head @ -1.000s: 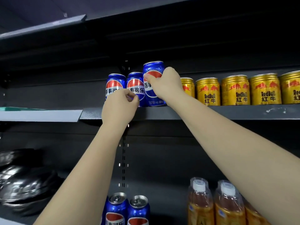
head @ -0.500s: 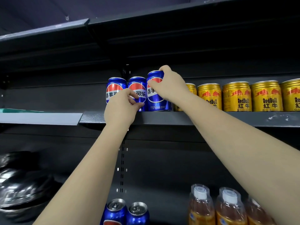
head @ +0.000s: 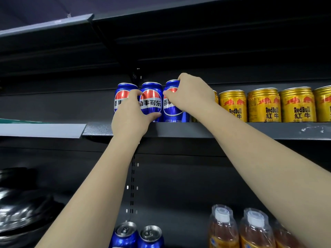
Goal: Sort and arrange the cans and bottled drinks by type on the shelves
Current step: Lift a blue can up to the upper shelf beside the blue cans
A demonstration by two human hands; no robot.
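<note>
Three blue Pepsi cans stand side by side on the upper shelf. My left hand wraps its fingers and thumb around the middle Pepsi can, partly covering the left Pepsi can. My right hand grips the right Pepsi can from its right side and top. Both cans rest on the shelf. To the right runs a row of gold Red Bull cans, the nearest one mostly hidden behind my right wrist.
On the lower shelf stand two more blue Pepsi cans and several orange bottled drinks with white caps. Dark shiny pans sit at the lower left. A grey shelf edge runs left, and another shelf hangs overhead.
My right hand lowered the right Pepsi can onto the shelf beside the others. My left hand opened from a loose fist and closed around the middle can.
</note>
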